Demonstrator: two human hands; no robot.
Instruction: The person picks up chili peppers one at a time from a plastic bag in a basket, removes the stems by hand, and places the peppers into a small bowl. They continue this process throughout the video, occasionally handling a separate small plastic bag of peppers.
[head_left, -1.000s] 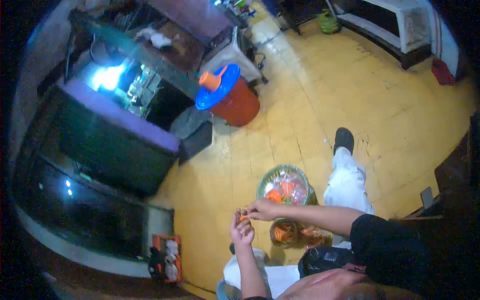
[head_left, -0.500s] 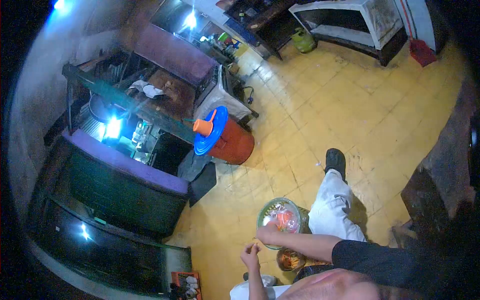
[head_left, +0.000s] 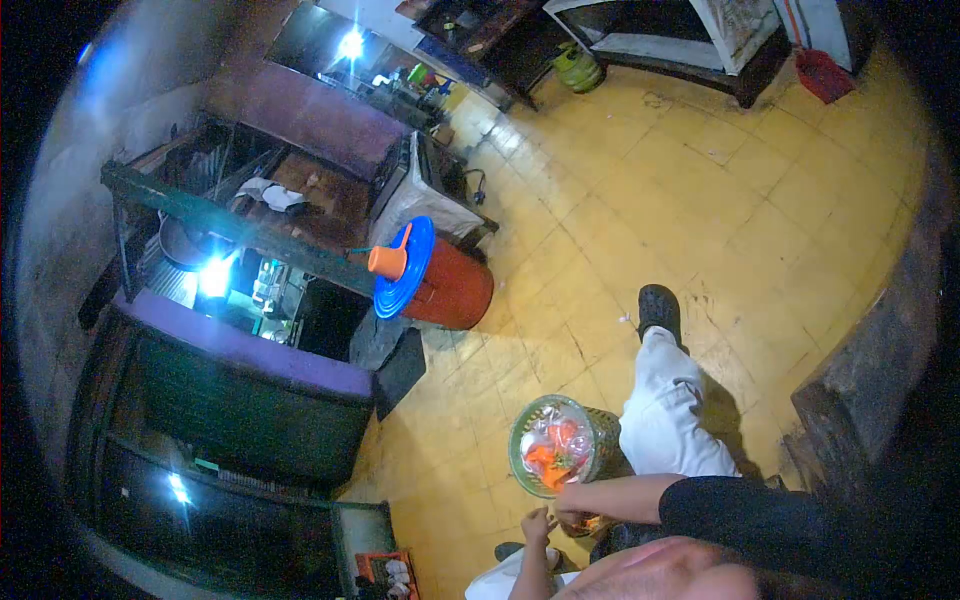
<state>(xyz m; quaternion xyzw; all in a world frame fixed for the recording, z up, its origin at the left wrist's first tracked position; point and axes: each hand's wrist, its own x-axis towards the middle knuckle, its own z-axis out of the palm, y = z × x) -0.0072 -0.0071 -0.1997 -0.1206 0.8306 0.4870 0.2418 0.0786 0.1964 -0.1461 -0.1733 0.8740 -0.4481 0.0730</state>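
Note:
My left hand (head_left: 538, 524) is closed, its fingers bent together near the lower side of the green basket (head_left: 518, 452); anything in it is too small to name. Beside it, my right hand (head_left: 574, 506) reaches down over the bowl (head_left: 597, 527), its fingertips hidden. Orange and yellowish pieces show in the part of the bowl that is not covered. Inside the basket lie clear plastic, orange scraps (head_left: 552, 468) and a bit of green.
A red-brown bin (head_left: 460, 290) with a blue lid (head_left: 412, 275) and orange dipper (head_left: 388, 262) stands ahead. Further off are a green gas cylinder (head_left: 578, 70) and a red dustpan (head_left: 822, 77). An orange crate (head_left: 382, 575) sits at the lower left.
My right hand has moved from the basket's edge to the bowl, and my left hand is now close beside it. More orange and some green show in the basket. The view has shifted slightly.

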